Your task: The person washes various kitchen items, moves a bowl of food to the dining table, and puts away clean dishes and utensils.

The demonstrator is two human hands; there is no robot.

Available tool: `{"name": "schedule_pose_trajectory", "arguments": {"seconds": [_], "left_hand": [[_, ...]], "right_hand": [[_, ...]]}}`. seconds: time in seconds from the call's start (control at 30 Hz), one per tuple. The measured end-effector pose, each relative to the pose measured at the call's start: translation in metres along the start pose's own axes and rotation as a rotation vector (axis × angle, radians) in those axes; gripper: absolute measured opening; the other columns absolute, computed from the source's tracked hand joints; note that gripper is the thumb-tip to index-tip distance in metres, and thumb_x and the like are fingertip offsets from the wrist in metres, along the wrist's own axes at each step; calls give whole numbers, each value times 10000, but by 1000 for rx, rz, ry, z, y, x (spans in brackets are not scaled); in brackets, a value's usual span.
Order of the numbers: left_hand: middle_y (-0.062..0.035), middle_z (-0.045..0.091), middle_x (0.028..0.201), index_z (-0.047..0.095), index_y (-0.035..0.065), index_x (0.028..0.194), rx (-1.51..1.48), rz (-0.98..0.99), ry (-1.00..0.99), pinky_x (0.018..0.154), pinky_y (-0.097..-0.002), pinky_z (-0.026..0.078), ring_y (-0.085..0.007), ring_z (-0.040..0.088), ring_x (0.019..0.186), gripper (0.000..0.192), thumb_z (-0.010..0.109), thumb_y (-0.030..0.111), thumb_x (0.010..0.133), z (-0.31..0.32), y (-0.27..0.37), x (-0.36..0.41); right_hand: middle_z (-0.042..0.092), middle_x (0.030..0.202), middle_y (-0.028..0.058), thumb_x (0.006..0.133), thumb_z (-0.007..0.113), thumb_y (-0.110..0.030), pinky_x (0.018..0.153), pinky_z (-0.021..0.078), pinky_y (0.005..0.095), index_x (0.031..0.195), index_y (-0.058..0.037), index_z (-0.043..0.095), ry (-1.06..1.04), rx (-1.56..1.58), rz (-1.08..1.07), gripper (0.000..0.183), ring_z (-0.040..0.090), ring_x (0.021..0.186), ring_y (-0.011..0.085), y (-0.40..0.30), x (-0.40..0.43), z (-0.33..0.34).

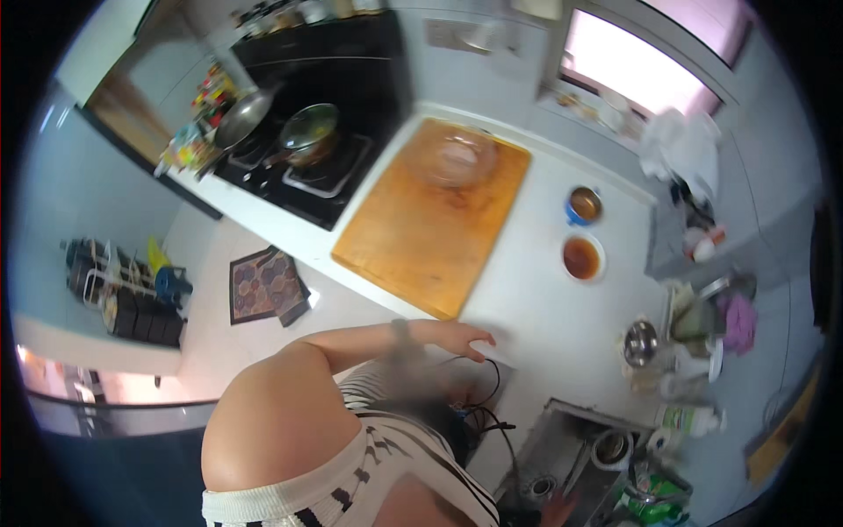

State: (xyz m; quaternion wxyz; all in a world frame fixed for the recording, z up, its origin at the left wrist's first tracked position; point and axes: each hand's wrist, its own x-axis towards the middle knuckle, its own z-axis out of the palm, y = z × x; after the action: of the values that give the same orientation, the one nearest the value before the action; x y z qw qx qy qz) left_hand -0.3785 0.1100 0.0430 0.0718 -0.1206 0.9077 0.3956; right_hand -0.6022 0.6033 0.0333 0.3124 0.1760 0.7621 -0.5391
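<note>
My left hand (466, 340) hangs over the near edge of the white counter (546, 342), thumb and fingers apart, nothing between them. Just beyond it lies a large wooden cutting board (421, 244). A clear glass bowl or lid (461, 158) sits on the board's far end. At the bottom edge my right hand (558, 508) is blurred and partly cut off, over the metal sink (560, 428). Whether it grips anything is not visible. Near it in the sink stand a round container (611, 450) and a drain (541, 486).
On the black gas stove (316, 204) sit a glass-lidded pan (309, 135) and a tilted wok (244, 122). A white bowl of reddish-brown liquid (582, 257) and a blue-sided cup (585, 205) stand on the counter. Dark cables (490, 418) hang by my waist. A steel bowl (640, 344) is near the sink.
</note>
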Motion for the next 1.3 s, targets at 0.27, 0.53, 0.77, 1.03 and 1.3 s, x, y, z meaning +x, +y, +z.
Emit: {"name": "schedule_pose_trajectory", "arguments": {"seconds": [0.27, 0.53, 0.77, 1.03, 1.3], "left_hand": [[-99, 483, 1172, 478, 110, 1135, -149, -252, 299, 940, -428, 306, -259, 416, 1130, 492, 621, 326, 717, -37, -152, -178], [-136, 603, 879, 521, 100, 1050, -342, -529, 516, 730, -377, 450, -276, 582, 840, 352, 576, 227, 726, -135, -235, -373], [-148, 607, 872, 486, 105, 1076, -307, -1049, 873, 699, -389, 460, -284, 592, 818, 478, 601, 128, 613, -60, -258, -580], [-120, 596, 957, 426, 46, 1189, -500, -1146, 1110, 635, -303, 476, -236, 601, 802, 540, 599, 146, 687, -7, -237, -741], [-151, 572, 942, 375, 58, 1194, -1410, -638, 1507, 636, -320, 518, -217, 612, 715, 444, 444, 345, 862, -195, -375, -806]], "right_hand": [[512, 1131, 144, 838, 497, -338, 899, 346, 326, 1199, -21, 442, -173, -121, -13, 484, 483, 1040, 255, -61, -93, 181], [503, 1147, 126, 833, 500, -359, 882, 340, 320, 1228, -51, 421, -390, -483, -122, 507, 476, 1039, 224, -62, -127, 350], [560, 1013, 35, 826, 505, -360, 645, 403, 273, 1175, -143, 475, -519, -864, -365, 412, 518, 832, 141, -44, -138, 485], [601, 889, 179, 812, 499, -316, 679, 444, 383, 1007, -10, 544, -416, -1522, -1073, 365, 573, 839, 315, 13, -225, 616], [602, 868, 182, 816, 514, -193, 703, 450, 318, 979, 25, 544, -584, -1047, -1032, 274, 588, 799, 258, 38, -345, 701]]}}
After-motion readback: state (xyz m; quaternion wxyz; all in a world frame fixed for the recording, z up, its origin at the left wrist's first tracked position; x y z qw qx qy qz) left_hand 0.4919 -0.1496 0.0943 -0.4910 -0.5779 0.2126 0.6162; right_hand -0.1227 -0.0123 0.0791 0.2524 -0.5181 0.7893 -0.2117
